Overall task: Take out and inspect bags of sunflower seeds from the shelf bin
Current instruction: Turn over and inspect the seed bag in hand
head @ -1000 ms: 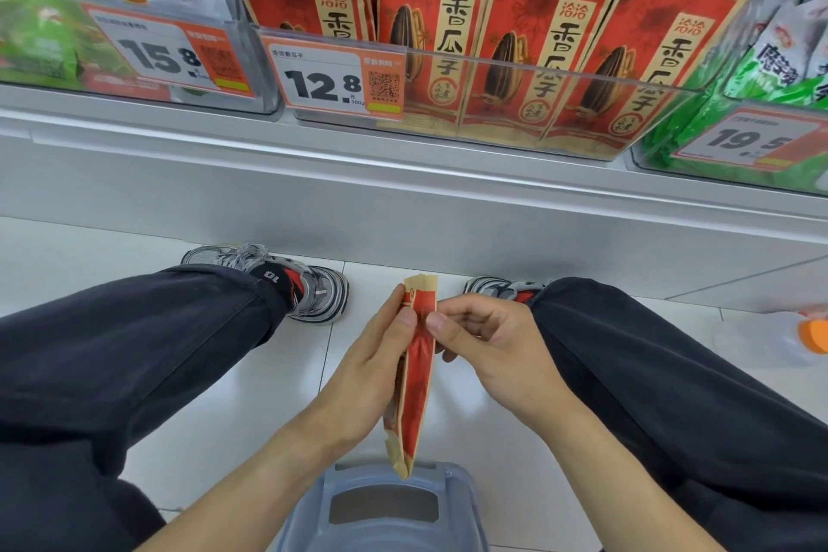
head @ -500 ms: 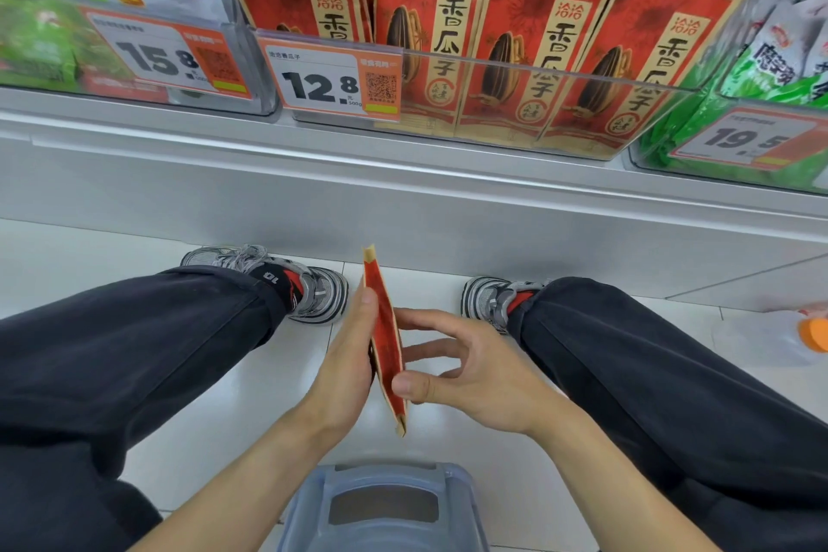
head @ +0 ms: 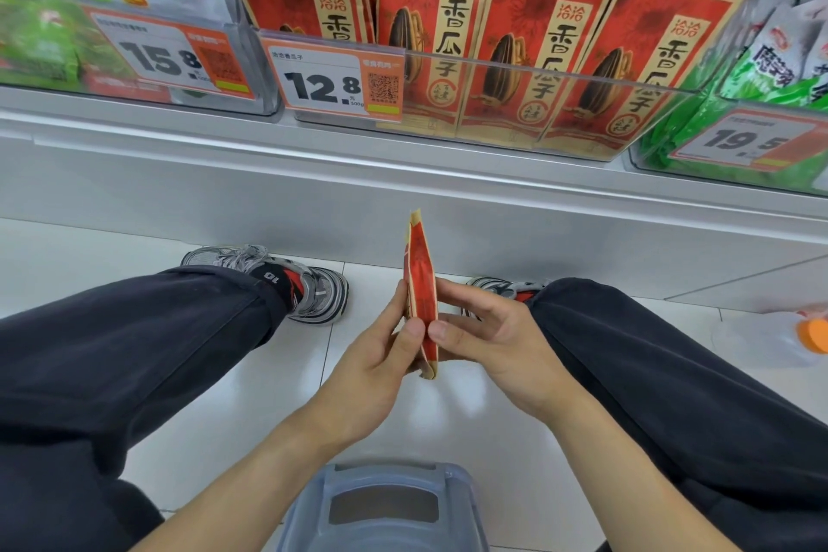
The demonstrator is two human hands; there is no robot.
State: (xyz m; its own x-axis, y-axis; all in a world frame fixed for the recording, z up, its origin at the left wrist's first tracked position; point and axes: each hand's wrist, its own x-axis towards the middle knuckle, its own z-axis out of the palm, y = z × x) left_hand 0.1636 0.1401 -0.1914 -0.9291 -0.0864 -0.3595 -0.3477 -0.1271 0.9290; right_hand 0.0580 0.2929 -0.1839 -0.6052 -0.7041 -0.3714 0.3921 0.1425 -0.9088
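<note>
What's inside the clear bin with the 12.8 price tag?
The clear bin holds red sunflower seed bags standing upright in rows. The 12.8 price tag covers the leftmost bag's lower part, and whatever is behind the front bags is hidden.

Both forearms are bare from the bottom of the view up to the wrists, with no sleeve, watch or ring visible. The left hand (head: 381,354) and right hand (head: 488,334) wear no gloves. The legs are covered by dark navy trousers (head: 134,354), plain and loose, with soft folds near the hems. The left shoe (head: 309,287) is a chunky grey and silver trainer with grey laces and red and black panels. Above it sits a black sock (head: 271,278) marked with white figures that read like "10". The right shoe (head: 502,287) shows only a grey toe and a red patch; the trouser leg hides the rest.
</note>
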